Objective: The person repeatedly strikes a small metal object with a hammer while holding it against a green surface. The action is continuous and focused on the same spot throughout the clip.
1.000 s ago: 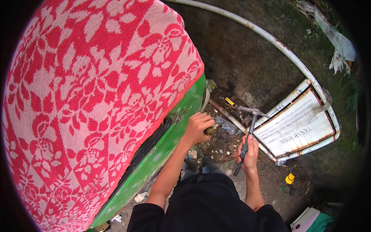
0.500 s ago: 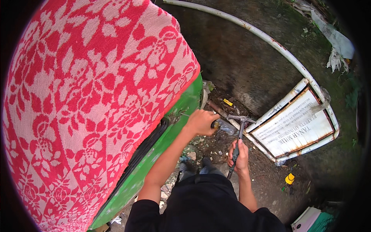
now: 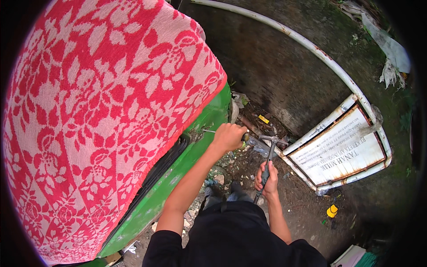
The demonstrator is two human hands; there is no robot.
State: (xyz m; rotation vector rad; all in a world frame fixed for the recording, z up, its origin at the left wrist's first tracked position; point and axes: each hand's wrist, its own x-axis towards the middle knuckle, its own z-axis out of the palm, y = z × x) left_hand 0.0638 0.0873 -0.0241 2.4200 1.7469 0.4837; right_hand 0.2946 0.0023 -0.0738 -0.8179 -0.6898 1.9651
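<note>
My left hand [image 3: 229, 136] is closed around a screwdriver [image 3: 209, 131]; the tool's thin metal shaft points left at a scraped patch on the green panel [image 3: 214, 111]. The rear of its dark and yellowish handle sticks out past my fingers. Whether the tip touches the panel is too small to tell. In my right hand [image 3: 267, 179] is a claw hammer [image 3: 270, 153], gripped by its dark handle with the metal head up. That head sits just right of the screwdriver's handle end, with a small gap between them.
A red and pink floral towel [image 3: 111, 102] covers the top of the green body, above a dark strip [image 3: 164, 155]. On the right, a rusty white sign [image 3: 338, 147] hangs in a bent white pipe frame [image 3: 311, 46]. Rubble and a yellow object [image 3: 332, 211] lie on the ground.
My right hand and the hammer have shifted left, bringing the head closer to the screwdriver's handle. My left hand has moved slightly left and keeps its hold.
</note>
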